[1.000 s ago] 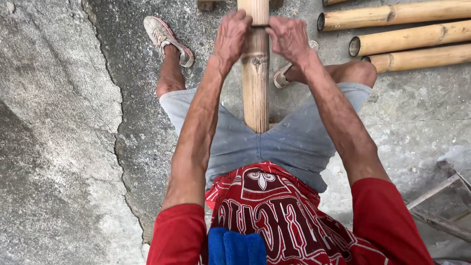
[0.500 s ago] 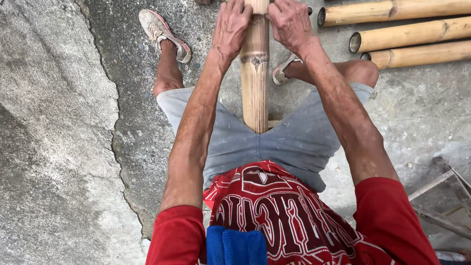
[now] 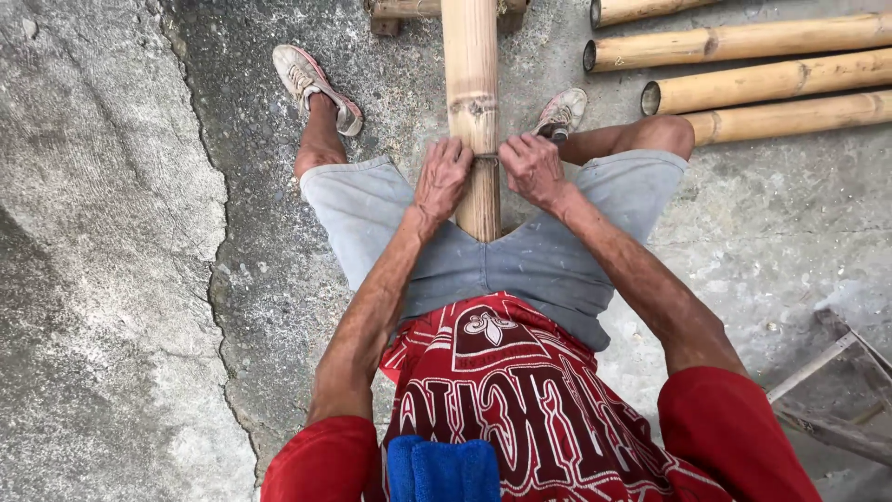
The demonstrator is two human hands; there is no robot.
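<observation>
Our left hand (image 3: 444, 177) and right hand (image 3: 530, 167) clamp a thin blade across the long tan bamboo pole (image 3: 471, 93) lying between our knees; we should keep both grips level so it draws evenly.

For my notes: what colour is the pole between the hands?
Pale yellow-tan bamboo pole, seen in the head view.

Tan bamboo pole (image 3: 471, 84); pale blue-grey shorts (image 3: 483, 251); red shirt (image 3: 520, 409) patterned in white and dark maroon; blue cloth (image 3: 441, 469); grey mottled concrete floor (image 3: 102, 279).
</observation>
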